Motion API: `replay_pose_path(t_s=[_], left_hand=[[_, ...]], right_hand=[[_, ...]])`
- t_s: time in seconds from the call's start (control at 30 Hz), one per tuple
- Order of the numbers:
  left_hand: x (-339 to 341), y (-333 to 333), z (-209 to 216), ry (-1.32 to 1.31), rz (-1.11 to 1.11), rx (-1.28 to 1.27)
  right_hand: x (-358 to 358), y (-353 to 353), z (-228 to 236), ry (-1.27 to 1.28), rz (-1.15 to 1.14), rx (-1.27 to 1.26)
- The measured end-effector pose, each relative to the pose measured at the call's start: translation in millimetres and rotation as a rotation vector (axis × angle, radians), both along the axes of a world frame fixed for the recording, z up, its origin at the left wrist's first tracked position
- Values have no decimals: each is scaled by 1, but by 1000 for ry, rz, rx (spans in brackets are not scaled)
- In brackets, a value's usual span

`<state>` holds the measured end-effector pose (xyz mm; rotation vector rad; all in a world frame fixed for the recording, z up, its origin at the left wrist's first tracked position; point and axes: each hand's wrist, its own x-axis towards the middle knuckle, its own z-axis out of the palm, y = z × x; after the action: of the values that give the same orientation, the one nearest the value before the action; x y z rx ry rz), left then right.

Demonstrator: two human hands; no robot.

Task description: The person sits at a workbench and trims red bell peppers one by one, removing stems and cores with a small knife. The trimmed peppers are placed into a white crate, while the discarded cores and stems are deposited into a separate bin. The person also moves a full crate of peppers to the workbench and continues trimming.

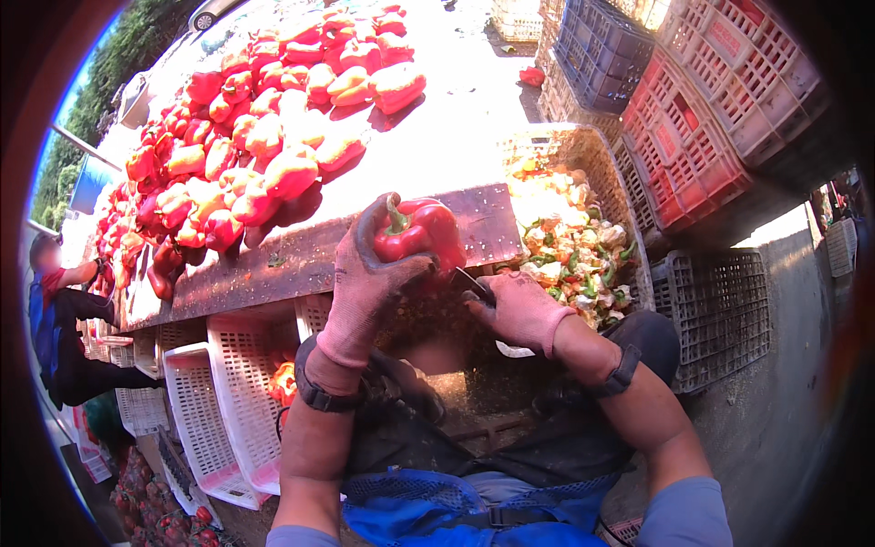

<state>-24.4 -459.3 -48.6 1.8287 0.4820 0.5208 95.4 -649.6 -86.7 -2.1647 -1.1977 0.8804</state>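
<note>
My left hand [358,278], in a pinkish work glove with dark, soiled fingers, is wrapped round a red bell pepper [436,230]. The pepper's green stem points up and to the left. My right hand [526,310], gloved the same way, grips a small knife [478,288] by its dark handle. The short blade reaches to the lower right side of the pepper; how deep it goes cannot be made out. Both hands are just in front of the near edge of a wooden table [488,219].
A pile of red peppers [264,137] covers the table's left part. Right of my hands stands a crate [638,264] full of pepper cores and trimmings. Stacked plastic crates [693,137] rise at the right. White crates [202,410] stand lower left; another person [68,310] is at far left.
</note>
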Motion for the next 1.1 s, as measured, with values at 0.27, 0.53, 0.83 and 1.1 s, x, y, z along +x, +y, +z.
replay_pose_path(t_s=[0.27, 0.53, 0.83, 1.1], left_hand=[[-15, 14, 7, -32, -49, -421], [-3, -4, -8, -39, -284, -446], [5, -11, -10, 79, -300, -510], [-1, -9, 1, 22, -411, -563]], right_hand=[[14, -9, 22, 467, -301, 318], [12, 1, 11, 600, -162, 492], [18, -1, 3, 742, -189, 442], [24, -4, 11, 812, -128, 498]])
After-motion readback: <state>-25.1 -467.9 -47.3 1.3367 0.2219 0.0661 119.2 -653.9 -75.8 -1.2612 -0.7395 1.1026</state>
